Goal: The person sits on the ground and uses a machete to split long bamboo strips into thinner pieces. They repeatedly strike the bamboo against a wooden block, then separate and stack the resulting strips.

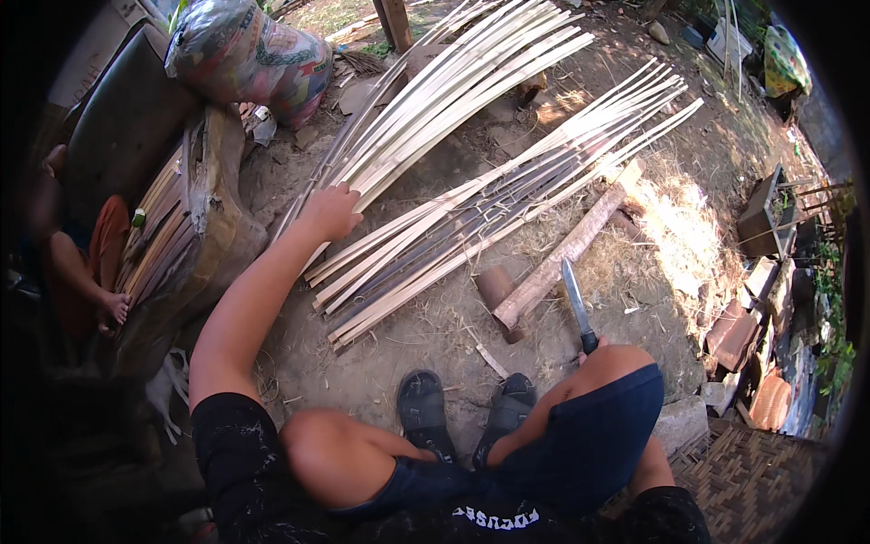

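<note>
My left hand (pixel 333 213) reaches forward with its fingers curled over the near part of a bundle of pale split-bamboo strips (pixel 453 91) on the ground; how many strips lie in its grip is hidden. A second, shorter bundle of strips (pixel 399 288), pale and dark mixed, lies to the right of that hand. My right hand (pixel 583 355), mostly hidden behind my right knee, is closed round the dark handle of a knife (pixel 575 295). The blade points up and away from me, near a peeled log (pixel 562 249) that rests over a short wood block (pixel 497 290).
A person's bare foot (pixel 115 306) shows at the left, by a worn wooden bench (pixel 213 195) and brown strips. A stuffed sack (pixel 245 59) stands behind. Shavings (pixel 671 227) litter the ground. Bricks (pixel 732 334) and a woven mat (pixel 752 480) are at the right.
</note>
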### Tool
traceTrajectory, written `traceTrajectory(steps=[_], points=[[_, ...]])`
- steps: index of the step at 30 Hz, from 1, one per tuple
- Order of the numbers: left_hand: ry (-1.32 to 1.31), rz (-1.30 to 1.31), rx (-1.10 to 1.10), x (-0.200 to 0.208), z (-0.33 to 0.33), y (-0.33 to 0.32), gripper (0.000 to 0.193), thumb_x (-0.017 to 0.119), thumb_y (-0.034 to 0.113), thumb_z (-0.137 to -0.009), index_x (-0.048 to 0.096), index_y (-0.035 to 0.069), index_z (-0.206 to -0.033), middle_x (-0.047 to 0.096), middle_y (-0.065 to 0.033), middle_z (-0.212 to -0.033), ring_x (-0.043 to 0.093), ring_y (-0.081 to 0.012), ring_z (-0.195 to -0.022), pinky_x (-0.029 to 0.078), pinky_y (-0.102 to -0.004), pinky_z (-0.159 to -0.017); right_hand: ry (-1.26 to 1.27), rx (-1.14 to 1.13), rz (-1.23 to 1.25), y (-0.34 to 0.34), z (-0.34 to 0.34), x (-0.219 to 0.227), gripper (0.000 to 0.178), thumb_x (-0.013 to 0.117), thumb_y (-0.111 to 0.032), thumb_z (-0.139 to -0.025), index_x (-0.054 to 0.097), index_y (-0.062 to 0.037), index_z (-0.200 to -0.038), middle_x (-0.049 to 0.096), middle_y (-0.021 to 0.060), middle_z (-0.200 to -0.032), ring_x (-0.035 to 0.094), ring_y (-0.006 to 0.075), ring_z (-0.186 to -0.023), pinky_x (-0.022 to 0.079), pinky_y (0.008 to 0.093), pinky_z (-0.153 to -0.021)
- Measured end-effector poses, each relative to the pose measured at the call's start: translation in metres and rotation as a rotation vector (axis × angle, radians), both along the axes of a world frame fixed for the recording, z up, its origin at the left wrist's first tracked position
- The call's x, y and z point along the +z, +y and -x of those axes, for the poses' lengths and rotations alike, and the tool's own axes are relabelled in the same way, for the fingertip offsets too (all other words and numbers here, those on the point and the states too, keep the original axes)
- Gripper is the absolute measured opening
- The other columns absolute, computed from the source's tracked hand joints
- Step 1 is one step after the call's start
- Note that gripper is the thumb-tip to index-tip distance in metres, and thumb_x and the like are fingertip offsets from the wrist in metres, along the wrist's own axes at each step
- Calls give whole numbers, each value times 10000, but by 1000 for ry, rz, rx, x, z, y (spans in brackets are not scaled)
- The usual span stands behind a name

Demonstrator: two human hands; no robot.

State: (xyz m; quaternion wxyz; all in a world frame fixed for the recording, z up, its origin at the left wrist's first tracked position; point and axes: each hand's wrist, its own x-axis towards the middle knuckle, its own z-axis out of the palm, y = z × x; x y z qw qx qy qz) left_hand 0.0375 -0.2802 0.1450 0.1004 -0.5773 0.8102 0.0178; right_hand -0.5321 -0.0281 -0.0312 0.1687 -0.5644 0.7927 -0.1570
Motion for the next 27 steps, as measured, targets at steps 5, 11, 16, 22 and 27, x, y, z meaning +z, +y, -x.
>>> traceTrajectory(steps=[5,11,16,22,27], points=[[11,-304,5,-57,68,27,361,634,371,-888,678,69,-1081,687,-154,-1060,656,-347,-1014,523,-459,-878,-18,-14,39,-10,-14,0,353,675,-258,-893,578,-51,-1162,643,200,-920,648,370,-864,501,475,-748],[-17,-472,2,-137,93,99,453,641,323,-903,538,-23,-1178,609,-248,-1169,652,-382,-1053,543,-464,-874,-94,-29,-73,-18,-8,7,364,713,-260,-841,563,-70,-1113,622,222,-971,609,431,-934,470,524,-779],[94,-441,74,-166,78,100,466,644,252,-872,441,-37,-1177,581,-319,-1161,640,-440,-1031,521,-486,-902,7,-51,41,-6,13,-53,405,733,-300,-815,576,-86,-1121,640,210,-995,620,413,-955,483,511,-796],[398,-298,340,-75,66,74,508,663,390,-871,523,-16,-1143,648,-306,-1025,638,-450,-1011,487,-495,-883,-76,23,57,-3,17,-39,397,685,-340,-836,562,-102,-1128,641,174,-1065,615,394,-997,479,507,-827],[679,7,389,-14,66,75,425,639,415,-942,670,-4,-880,661,-160,-715,618,-249,-631,468,-377,-609,-79,-13,-25,-3,21,-38,365,633,-347,-870,549,-105,-1130,635,181,-1052,607,408,-1004,472,508,-837]])
